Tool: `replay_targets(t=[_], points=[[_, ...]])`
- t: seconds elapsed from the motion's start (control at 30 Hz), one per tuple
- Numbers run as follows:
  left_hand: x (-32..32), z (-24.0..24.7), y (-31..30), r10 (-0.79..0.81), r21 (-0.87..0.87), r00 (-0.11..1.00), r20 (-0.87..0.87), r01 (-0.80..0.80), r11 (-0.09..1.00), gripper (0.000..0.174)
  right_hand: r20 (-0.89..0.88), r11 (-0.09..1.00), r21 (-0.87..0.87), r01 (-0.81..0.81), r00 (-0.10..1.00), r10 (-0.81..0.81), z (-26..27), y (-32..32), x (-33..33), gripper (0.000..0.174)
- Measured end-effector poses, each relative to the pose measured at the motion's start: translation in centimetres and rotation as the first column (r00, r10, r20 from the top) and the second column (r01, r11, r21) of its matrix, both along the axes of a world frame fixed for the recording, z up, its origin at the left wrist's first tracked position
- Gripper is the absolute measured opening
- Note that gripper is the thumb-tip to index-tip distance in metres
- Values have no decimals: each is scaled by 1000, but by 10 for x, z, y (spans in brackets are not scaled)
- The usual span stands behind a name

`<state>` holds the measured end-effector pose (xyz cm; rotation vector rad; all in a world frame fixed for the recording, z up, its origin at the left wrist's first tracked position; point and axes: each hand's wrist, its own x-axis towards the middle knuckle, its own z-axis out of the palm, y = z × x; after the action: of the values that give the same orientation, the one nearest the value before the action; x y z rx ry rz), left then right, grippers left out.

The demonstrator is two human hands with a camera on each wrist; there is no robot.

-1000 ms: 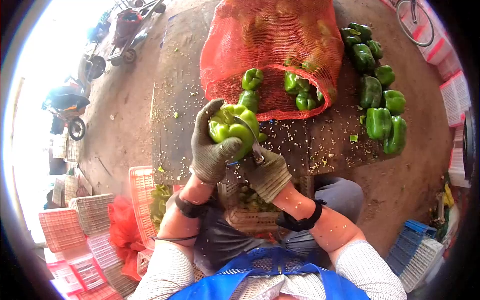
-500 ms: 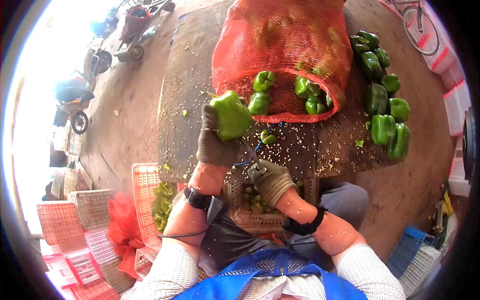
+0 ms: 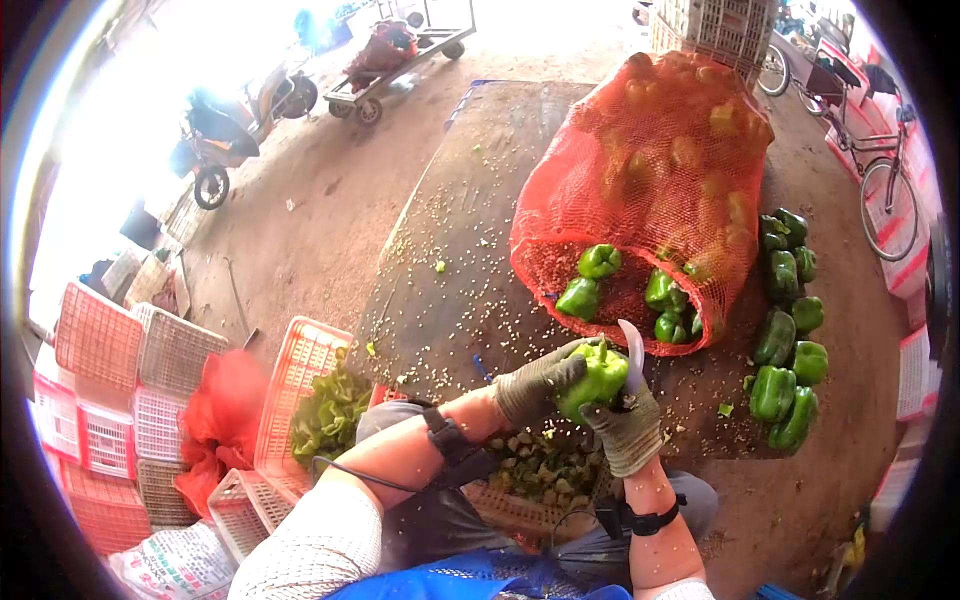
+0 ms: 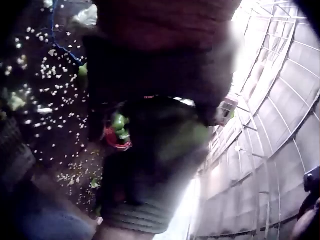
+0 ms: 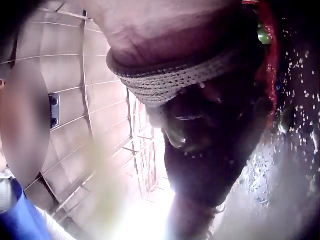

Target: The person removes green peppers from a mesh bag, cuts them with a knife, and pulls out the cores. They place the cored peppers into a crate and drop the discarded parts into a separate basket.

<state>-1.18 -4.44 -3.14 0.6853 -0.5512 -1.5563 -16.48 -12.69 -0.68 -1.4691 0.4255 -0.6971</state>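
In the head view my gloved left hand (image 3: 540,387) grips a green bell pepper (image 3: 597,378) from its left side, the stem end facing up. My gloved right hand (image 3: 628,432) holds a curved knife (image 3: 634,358), its pale blade standing up along the pepper's right side. The right thumb lies against the pepper's lower side. Just beyond the hands is the mouth of a red mesh bag (image 3: 640,180), with several bell peppers inside. Both wrist views are dark; the left glove (image 4: 145,175) and right glove (image 5: 210,160) fill much of them.
A dark table (image 3: 470,240) strewn with pale seeds bears the bag. Several bell peppers (image 3: 774,393) line the table's right side. Below its near edge a crate (image 3: 515,505) holds green scraps. Stacked crates (image 3: 95,335) and an orange crate (image 3: 300,365) with leafy greens stand at left.
The head view has swung, so the scene sits lower and farther right. Half a second ago the raised left hand held the pepper apart from the knife; now pepper and knife are together again.
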Motion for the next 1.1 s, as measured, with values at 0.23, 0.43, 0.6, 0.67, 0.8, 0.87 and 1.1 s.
replay_targets(t=[0.23,0.43,0.6,0.67,0.8,0.87,1.1], points=[[-8,5,-6,34,138,956,291,-77,987,67,-200,938,-337,76,968,-150,-26,5,-4,97],[-1,20,-5,-71,277,953,295,-15,961,55,-256,869,-489,77,940,-227,-28,7,-13,88],[17,2,15,-201,366,904,378,54,929,59,-412,962,-272,5,903,-121,-24,14,-17,83],[35,9,16,-308,411,820,482,99,906,54,-381,964,-267,11,917,-116,-28,16,-11,81],[58,18,20,-368,462,777,511,114,880,55,-216,969,-248,-4,975,-51,-30,10,-1,70],[64,16,23,-363,383,863,351,221,897,54,-269,992,-101,-70,962,40,-15,9,-4,66],[56,-1,37,-165,244,955,-248,227,943,71,-170,855,502,-131,954,246,-8,8,-14,48]])
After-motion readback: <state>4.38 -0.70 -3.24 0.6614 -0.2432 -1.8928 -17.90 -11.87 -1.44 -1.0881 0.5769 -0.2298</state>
